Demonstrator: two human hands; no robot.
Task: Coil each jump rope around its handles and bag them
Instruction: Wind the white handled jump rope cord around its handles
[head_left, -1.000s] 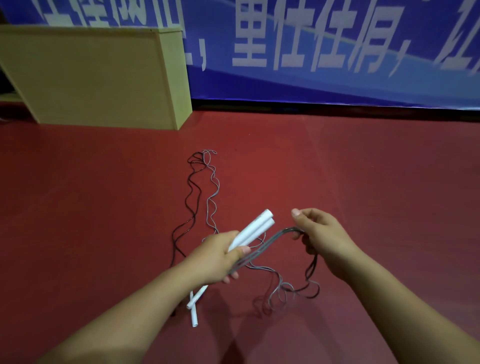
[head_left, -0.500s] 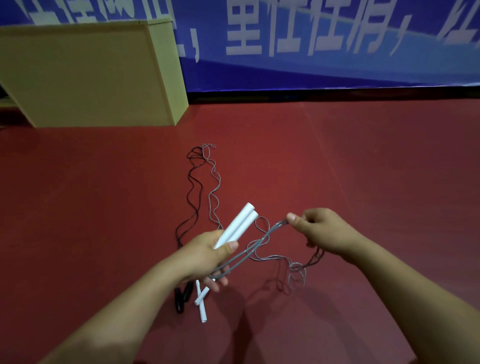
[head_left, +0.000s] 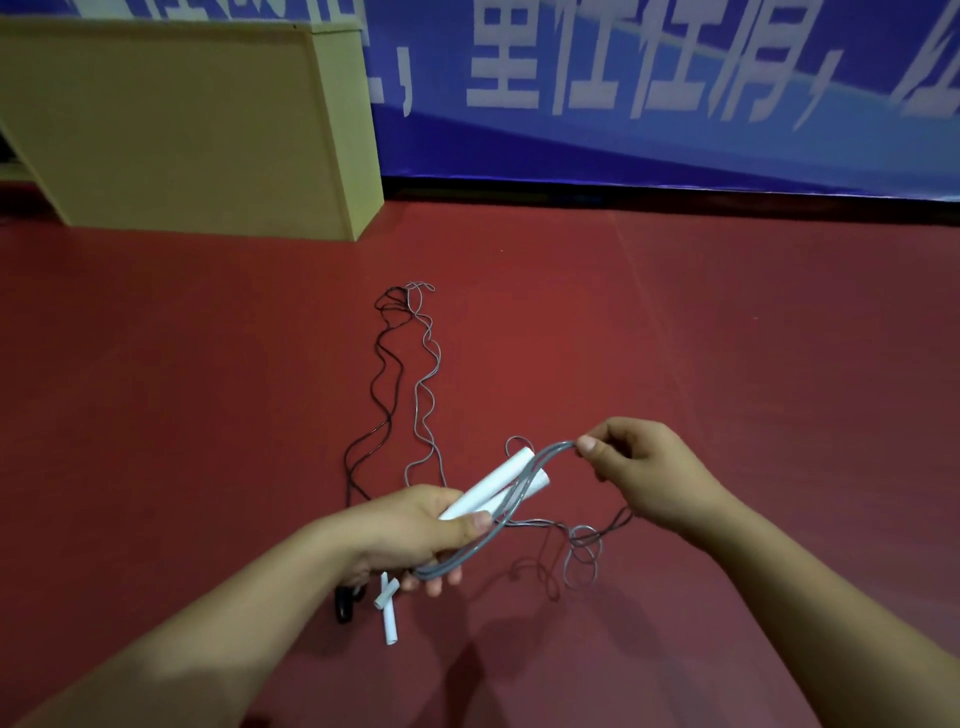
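Three ropes show on the red floor: a grey cord in the hands, a second grey rope and a black rope lying side by side and running away to the far middle, where their ends tangle. Two white handles are in the left hand, pointing up and to the right; two more white handles lie crossed on the floor below that hand, and the black handles just left of them are mostly hidden by the wrist, so their count cannot be told. The left hand's fingers are curled tight round the held pair, thumb on top, with loops of grey cord passing under the fingertips. The right hand pinches the bend of those loops between thumb and forefinger, just right of the handle tips; loose cord hangs from it and curls on the floor near right. A tan box stands far left against a blue banner whose white lettering is cut off at the top.
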